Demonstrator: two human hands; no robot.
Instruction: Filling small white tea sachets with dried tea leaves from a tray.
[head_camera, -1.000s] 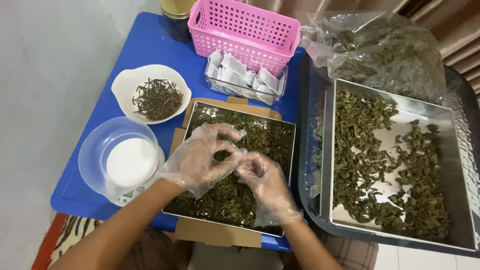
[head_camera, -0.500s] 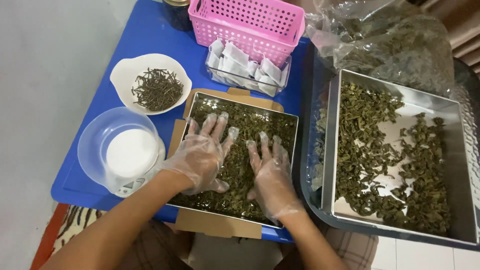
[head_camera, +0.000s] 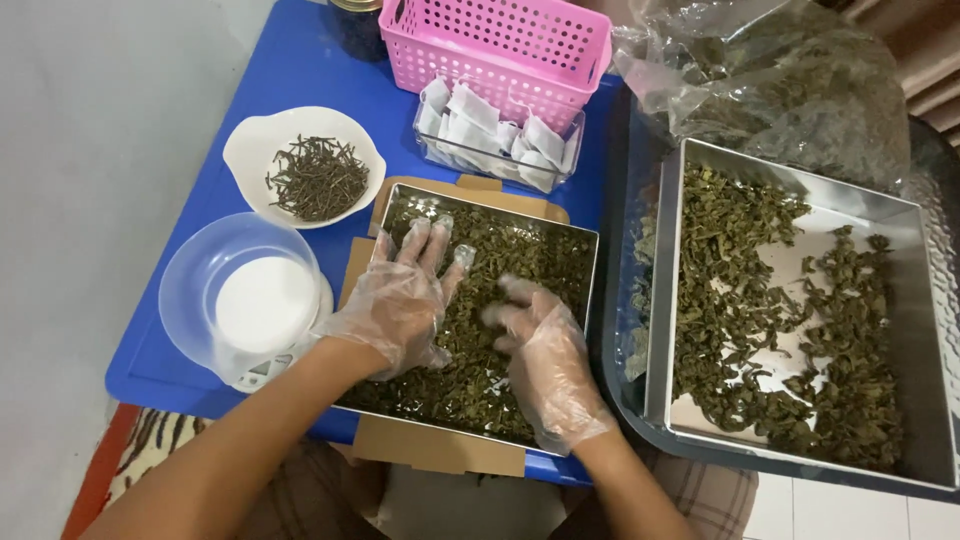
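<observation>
While both gloved hands lie flat in the small tray (head_camera: 590, 262) of dried green leaves (head_camera: 500, 255), other things crowd round it. Left hand (head_camera: 400, 300) rests palm down on the leaves near the tray's left wall, fingers spread wide and pointing away from the person, holding nothing. Right hand (head_camera: 540, 345) lies on the leaves just right of the tray's middle, fingers also loosely spread but blurred, so whether any leaf is pinched under them cannot be told.

That tray sits on a sheet of cardboard (head_camera: 440, 455) on a blue table (head_camera: 250, 90), near the person's edge. It is roughly square, a little longer from near to far, and turned slightly clockwise against the table's edge.

To its left stands a clear tub (head_camera: 190, 300) on a small scale (head_camera: 255, 372), close to the left wrist. Beyond that is a white bowl (head_camera: 245, 150) of dark twigs (head_camera: 320, 178). Past the tray's far edge, a clear box (head_camera: 500, 165) holds white sachets (head_camera: 470, 105), and a pink basket (head_camera: 500, 40) stands behind it, touching or nearly so.

On the right, just beside the small tray, a bigger metal tray (head_camera: 900, 215) with scattered leaves sits inside a dark tub (head_camera: 625, 390). Behind it lies a clear bag (head_camera: 760, 70) of leaves.
</observation>
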